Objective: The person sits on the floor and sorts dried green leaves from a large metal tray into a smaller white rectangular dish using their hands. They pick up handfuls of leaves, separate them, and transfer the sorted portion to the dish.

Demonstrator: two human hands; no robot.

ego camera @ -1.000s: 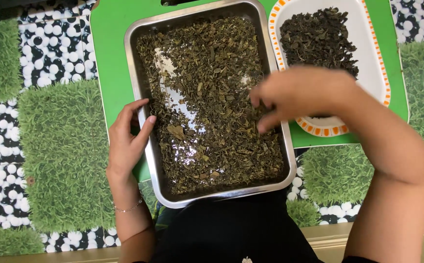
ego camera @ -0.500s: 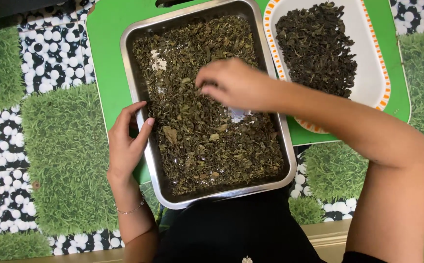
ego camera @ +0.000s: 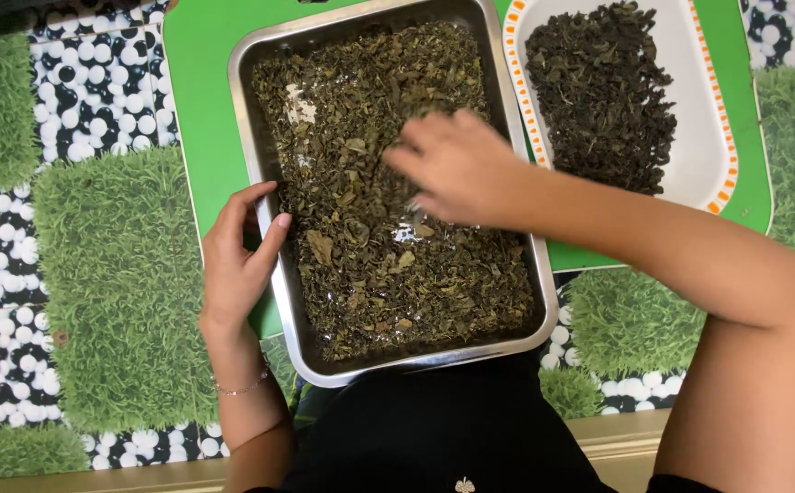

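Note:
A rectangular steel tray full of dried green-brown leaves lies in front of me on a green board. My left hand rests against the tray's left rim, thumb on the edge. My right hand is blurred over the middle of the leaves, fingers pointing left and down into them; whether it holds any leaves is unclear. To the right, a white plate with an orange dashed border carries a heap of darker dried leaves.
The surface under the board is a mat printed with grass squares and black-and-white pebbles. A pale wooden edge runs along the bottom. My dark clothing fills the lower middle.
My right hand has swept from the tray's right rim leftwards into the middle of the leaves. My left hand has stayed on the left rim.

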